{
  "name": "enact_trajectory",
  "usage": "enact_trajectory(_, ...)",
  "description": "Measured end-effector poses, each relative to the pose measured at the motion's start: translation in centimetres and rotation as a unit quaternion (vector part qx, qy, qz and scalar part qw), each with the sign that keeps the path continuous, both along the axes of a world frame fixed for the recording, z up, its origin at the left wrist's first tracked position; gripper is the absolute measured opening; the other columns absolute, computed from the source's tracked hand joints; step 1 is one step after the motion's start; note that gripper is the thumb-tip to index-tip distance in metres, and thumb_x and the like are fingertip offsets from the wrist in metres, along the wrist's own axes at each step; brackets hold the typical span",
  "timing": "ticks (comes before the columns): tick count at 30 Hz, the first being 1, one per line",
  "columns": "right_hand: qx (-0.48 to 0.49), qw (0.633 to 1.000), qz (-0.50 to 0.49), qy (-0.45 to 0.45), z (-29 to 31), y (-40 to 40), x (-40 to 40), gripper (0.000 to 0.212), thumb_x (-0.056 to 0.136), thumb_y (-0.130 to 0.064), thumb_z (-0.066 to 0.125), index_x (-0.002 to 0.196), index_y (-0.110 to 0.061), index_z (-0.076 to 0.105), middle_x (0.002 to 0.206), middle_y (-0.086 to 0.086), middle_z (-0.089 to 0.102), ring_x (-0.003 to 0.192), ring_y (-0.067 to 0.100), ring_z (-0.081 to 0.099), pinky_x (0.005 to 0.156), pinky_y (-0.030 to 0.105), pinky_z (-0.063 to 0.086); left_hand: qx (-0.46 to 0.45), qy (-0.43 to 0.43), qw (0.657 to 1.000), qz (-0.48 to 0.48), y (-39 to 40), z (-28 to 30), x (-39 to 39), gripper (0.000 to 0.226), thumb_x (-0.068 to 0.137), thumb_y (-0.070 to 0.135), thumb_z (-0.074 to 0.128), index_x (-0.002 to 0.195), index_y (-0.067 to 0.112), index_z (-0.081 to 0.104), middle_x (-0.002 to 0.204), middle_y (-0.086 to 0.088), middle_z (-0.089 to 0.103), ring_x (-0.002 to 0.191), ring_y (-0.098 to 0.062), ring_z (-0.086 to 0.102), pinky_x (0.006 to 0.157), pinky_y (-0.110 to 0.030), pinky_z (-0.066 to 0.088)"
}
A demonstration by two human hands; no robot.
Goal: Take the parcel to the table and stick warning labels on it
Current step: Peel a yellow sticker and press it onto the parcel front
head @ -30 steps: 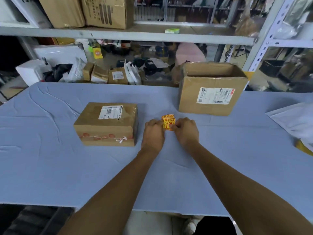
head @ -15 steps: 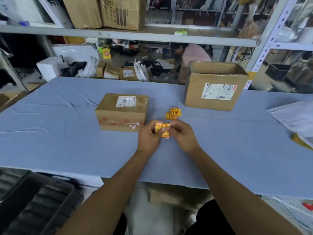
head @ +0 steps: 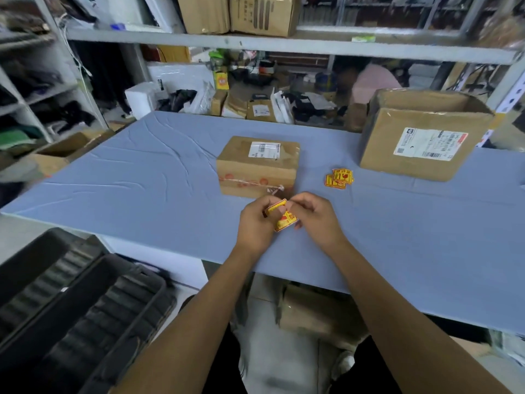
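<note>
Just before the parcel (head: 258,166), both hands (head: 257,223) (head: 316,220) grip one warning label (head: 284,218); bare table (head: 412,237) lies rightward.

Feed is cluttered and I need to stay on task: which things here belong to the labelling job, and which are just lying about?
In the job:
parcel
label held between left hand and right hand
spare labels

Lying about:
large open box
black crates
boxes on the shelf
</note>
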State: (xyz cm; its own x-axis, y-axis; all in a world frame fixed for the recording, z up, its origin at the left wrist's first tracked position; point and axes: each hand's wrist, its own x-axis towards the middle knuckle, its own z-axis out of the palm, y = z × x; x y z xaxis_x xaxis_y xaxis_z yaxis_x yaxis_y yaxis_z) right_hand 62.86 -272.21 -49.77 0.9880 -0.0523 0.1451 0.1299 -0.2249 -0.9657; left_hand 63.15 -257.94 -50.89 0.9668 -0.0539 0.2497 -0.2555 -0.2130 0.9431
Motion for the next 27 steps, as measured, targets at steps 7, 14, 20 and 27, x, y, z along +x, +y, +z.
enact_trajectory(7, 0.009, 1.0, 0.0, -0.001, 0.26, -0.23, -0.67, 0.015, 0.091, -0.002, 0.059, 0.08, -0.008, 0.067, 0.057, 0.008, 0.06, 0.048, 0.01, 0.054, 0.052, 0.021, 0.049, -0.039, 0.009, 0.998, 0.039, 0.06, -0.37, 0.18, 0.018, 0.084, 0.01, 0.072, 0.091, 0.016, 0.056, 0.081, 0.001, 0.062, 0.077, -0.016, 0.059, 0.075, -0.034, 0.052)
enact_trajectory(14, 0.056, 0.997, 0.036, 0.024, 0.36, -0.27, -0.75, 0.014, 0.09, 0.004, 0.056, 0.087, 0.002, 0.07, 0.066, 0.01, 0.067, 0.052, 0.008, 0.064, 0.054, 0.019, 0.051, 0.038, -0.046, 0.996, 0.064, -0.31, -0.16, -0.22, 0.016, 0.082, 0.008, 0.072, 0.078, 0.015, 0.058, 0.081, 0.001, 0.057, 0.08, -0.01, 0.051, 0.07, -0.014, 0.039)
enact_trajectory(20, 0.067, 0.997, 0.041, 0.028, 0.31, -0.42, -0.84, 0.015, 0.091, 0.004, 0.056, 0.088, 0.0, 0.071, 0.07, 0.008, 0.07, 0.057, 0.01, 0.067, 0.057, 0.019, 0.053, 0.01, -0.027, 0.999, 0.014, -0.1, -0.09, -0.43, 0.006, 0.087, 0.007, 0.067, 0.083, 0.011, 0.07, 0.074, 0.002, 0.067, 0.069, -0.008, 0.057, 0.07, -0.022, 0.047)
enact_trajectory(27, 0.07, 0.996, 0.035, 0.034, 0.58, -0.27, -0.97, 0.015, 0.09, 0.0, 0.059, 0.084, -0.005, 0.072, 0.069, 0.007, 0.071, 0.059, 0.011, 0.068, 0.058, 0.02, 0.054, -0.001, -0.019, 1.0, 0.013, -0.13, -0.33, -0.24, 0.006, 0.086, 0.007, 0.068, 0.083, 0.011, 0.071, 0.074, 0.003, 0.067, 0.072, -0.011, 0.059, 0.074, -0.029, 0.049)
